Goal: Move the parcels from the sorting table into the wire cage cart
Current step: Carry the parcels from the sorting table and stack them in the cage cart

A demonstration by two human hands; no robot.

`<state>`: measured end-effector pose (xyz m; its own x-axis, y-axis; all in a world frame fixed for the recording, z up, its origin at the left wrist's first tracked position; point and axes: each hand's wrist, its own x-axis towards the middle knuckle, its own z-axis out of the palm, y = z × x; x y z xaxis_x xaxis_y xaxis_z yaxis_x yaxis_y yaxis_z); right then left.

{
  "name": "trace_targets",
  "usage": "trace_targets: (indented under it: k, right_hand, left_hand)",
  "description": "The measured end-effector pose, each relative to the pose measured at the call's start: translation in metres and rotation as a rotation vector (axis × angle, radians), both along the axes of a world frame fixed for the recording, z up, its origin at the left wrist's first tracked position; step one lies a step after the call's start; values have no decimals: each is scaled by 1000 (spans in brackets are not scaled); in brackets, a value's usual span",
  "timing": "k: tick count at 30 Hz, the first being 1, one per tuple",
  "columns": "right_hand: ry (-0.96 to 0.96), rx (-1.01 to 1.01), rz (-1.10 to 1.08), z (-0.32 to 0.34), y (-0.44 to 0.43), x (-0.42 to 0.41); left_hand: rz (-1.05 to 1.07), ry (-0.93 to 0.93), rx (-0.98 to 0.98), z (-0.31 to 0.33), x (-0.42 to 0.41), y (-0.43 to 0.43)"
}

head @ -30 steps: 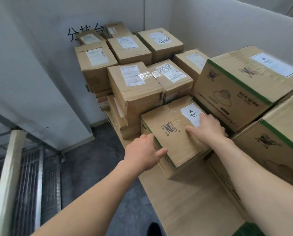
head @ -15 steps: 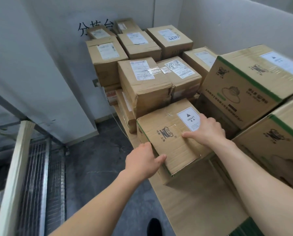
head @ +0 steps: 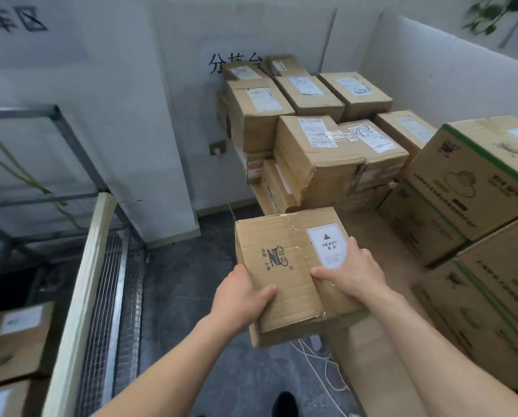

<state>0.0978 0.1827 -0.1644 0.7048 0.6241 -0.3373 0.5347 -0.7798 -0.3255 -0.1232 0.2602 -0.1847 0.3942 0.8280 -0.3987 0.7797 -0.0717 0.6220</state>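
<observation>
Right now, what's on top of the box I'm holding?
On the box: a white HEAVY label, a printed logo and clear tape. Your right hand holds the top beside the label; your left hand grips the near left edge. Anything beneath the hands is hidden.

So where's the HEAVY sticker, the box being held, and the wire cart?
HEAVY sticker (head: 327, 245), head view, centre of the white label.
held box (head: 292, 293), head view, bare top face below the logo.
wire cage cart (head: 110, 296), head view, mesh side panel.

"HEAVY" on white label (head: 327, 246) of carton (head: 282, 284)
</observation>
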Motion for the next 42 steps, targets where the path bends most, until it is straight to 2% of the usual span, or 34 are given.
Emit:
trace_targets:
  k: [9, 16, 29, 35, 42]
  right_hand:
    - [110, 160, 144, 2, 59, -124]
    - [178, 180, 321, 6, 126, -185]
    - [354, 120, 633, -3, 305, -248]
    - [337, 96, 871, -3, 387, -279]
    - [329, 56, 1099, -11, 441, -337]
  left_hand:
    - [273, 7, 32, 8, -131, 42]
    - [459, -55, 37, 10, -212, 76]
    - [797, -19, 98, 10, -266, 170]
    - [954, 2, 110, 9, -284, 208]
    - [1179, -20, 84, -6, -321, 228]
